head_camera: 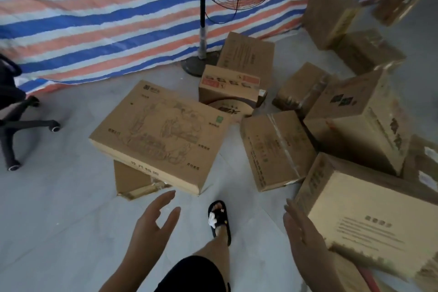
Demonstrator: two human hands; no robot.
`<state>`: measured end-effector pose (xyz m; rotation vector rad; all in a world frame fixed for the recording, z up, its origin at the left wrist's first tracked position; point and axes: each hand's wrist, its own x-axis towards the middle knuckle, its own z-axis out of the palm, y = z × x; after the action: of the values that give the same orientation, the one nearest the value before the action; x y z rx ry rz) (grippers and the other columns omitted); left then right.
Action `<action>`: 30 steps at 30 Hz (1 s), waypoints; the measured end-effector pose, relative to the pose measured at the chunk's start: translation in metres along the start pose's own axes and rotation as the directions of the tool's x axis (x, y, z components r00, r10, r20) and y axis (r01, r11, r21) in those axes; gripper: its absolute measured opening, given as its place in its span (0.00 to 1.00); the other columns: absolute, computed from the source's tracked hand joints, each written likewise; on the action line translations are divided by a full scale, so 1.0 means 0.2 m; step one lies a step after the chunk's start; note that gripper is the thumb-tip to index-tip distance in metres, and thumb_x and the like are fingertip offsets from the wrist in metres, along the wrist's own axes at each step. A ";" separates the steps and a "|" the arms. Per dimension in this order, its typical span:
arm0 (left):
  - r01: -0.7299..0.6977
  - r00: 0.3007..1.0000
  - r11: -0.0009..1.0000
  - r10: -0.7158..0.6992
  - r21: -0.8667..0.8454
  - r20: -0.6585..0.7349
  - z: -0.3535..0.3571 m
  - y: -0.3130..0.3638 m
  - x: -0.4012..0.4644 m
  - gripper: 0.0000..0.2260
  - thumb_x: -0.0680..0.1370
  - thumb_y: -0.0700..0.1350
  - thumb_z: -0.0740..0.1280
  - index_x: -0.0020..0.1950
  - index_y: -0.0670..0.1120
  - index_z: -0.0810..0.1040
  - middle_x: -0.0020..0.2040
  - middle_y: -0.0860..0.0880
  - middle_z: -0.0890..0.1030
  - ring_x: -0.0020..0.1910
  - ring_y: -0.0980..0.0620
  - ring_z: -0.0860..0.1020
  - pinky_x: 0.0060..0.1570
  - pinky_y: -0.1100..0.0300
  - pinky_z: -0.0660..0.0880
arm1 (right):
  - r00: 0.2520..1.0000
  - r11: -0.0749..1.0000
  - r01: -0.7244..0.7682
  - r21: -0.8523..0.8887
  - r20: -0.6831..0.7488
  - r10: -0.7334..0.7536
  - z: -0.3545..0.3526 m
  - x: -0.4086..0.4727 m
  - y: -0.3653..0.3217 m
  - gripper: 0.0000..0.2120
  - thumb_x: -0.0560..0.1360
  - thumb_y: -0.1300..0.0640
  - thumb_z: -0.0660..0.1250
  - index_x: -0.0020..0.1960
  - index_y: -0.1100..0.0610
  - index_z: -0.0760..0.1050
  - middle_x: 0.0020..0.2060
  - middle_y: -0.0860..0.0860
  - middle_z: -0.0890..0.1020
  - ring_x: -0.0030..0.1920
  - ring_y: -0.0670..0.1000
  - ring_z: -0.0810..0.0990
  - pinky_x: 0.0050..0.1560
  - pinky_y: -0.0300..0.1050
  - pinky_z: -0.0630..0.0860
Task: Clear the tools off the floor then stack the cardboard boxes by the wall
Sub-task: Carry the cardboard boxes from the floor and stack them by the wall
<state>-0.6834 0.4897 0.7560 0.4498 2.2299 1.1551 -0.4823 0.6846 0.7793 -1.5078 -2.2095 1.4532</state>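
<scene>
Several cardboard boxes lie scattered over the grey floor. A wide flat box (158,135) rests crookedly on a smaller box (132,180) in the middle. My left hand (151,225) hovers just in front of it, fingers straight, holding nothing. My right hand (305,242) lies flat against the left side of a large box (369,216) at the lower right. Other boxes (277,149) sit behind, and one tall box (360,123) stands tilted. No tools show on the floor.
A striped tarp (94,19) covers the back wall. A standing fan (203,31) with a round base stands before it. An office chair's wheeled base (14,125) sits at the left. My sandalled foot (219,219) stands between the boxes. More boxes (331,12) lie far right.
</scene>
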 end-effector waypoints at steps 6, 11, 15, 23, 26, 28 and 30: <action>0.090 0.994 0.993 -0.095 -0.076 -0.055 0.22 0.18 0.45 0.14 0.78 0.46 0.65 0.62 0.57 0.71 0.60 0.58 0.75 0.62 0.55 0.73 0.62 0.60 0.68 | 0.997 1.000 0.006 -0.022 0.081 -0.004 -0.13 0.64 -0.18 0.38 0.68 0.27 0.50 0.71 0.48 0.64 0.64 0.49 0.74 0.60 0.49 0.74 0.58 0.44 0.70; 0.171 0.974 0.976 -0.188 -0.134 -0.126 0.30 0.28 0.72 0.14 0.78 0.44 0.65 0.62 0.57 0.71 0.57 0.61 0.75 0.59 0.60 0.73 0.59 0.63 0.67 | 0.954 0.996 0.060 -0.070 0.299 -0.037 -0.16 1.09 -0.39 0.32 0.71 0.40 0.53 0.73 0.49 0.61 0.63 0.40 0.66 0.64 0.41 0.65 0.61 0.37 0.63; 0.318 0.906 0.928 -0.358 -0.193 -0.228 0.36 0.21 0.87 0.15 0.78 0.45 0.64 0.65 0.52 0.72 0.58 0.57 0.75 0.58 0.58 0.72 0.58 0.61 0.66 | 0.904 0.973 0.152 -0.175 0.422 -0.066 -0.07 1.46 -0.47 0.26 0.76 0.45 0.55 0.73 0.52 0.62 0.67 0.45 0.69 0.61 0.40 0.67 0.59 0.36 0.64; 0.539 0.656 0.762 -0.647 -0.359 -0.390 0.71 -0.16 1.28 0.18 0.79 0.44 0.63 0.69 0.46 0.69 0.63 0.52 0.74 0.64 0.53 0.71 0.59 0.59 0.66 | 0.795 0.881 0.285 -0.378 0.606 0.003 0.46 2.42 -0.30 0.24 0.80 0.46 0.53 0.74 0.52 0.60 0.70 0.51 0.69 0.68 0.51 0.68 0.64 0.45 0.65; 0.578 0.456 0.615 -0.788 -0.536 -0.413 0.92 -0.37 1.42 0.23 0.79 0.46 0.63 0.73 0.47 0.62 0.71 0.48 0.67 0.70 0.49 0.66 0.64 0.52 0.65 | 0.777 0.827 0.389 -0.405 0.627 -0.059 0.70 2.75 -0.16 0.24 0.80 0.47 0.55 0.74 0.54 0.61 0.71 0.53 0.67 0.70 0.53 0.66 0.69 0.51 0.64; 0.564 0.299 0.450 -0.893 -0.693 -0.336 1.06 -0.51 1.50 0.27 0.79 0.49 0.63 0.76 0.49 0.56 0.75 0.47 0.59 0.73 0.48 0.61 0.69 0.47 0.62 | 0.780 0.788 0.446 -0.424 0.615 -0.111 0.84 2.94 -0.07 0.25 0.80 0.48 0.56 0.75 0.55 0.59 0.73 0.53 0.64 0.72 0.53 0.63 0.69 0.51 0.62; 0.472 0.159 0.268 -0.963 -0.840 -0.218 1.18 -0.65 1.55 0.30 0.79 0.52 0.62 0.77 0.51 0.52 0.77 0.47 0.56 0.74 0.46 0.60 0.70 0.45 0.59 | 0.794 0.776 0.462 -0.428 0.589 -0.148 0.96 3.11 0.02 0.27 0.80 0.47 0.57 0.76 0.52 0.55 0.74 0.53 0.61 0.73 0.54 0.62 0.70 0.53 0.63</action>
<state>-0.7782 0.7299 0.4351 -1.6543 1.8517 1.3728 -0.8985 1.0357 0.4221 -0.7610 -3.2538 1.2734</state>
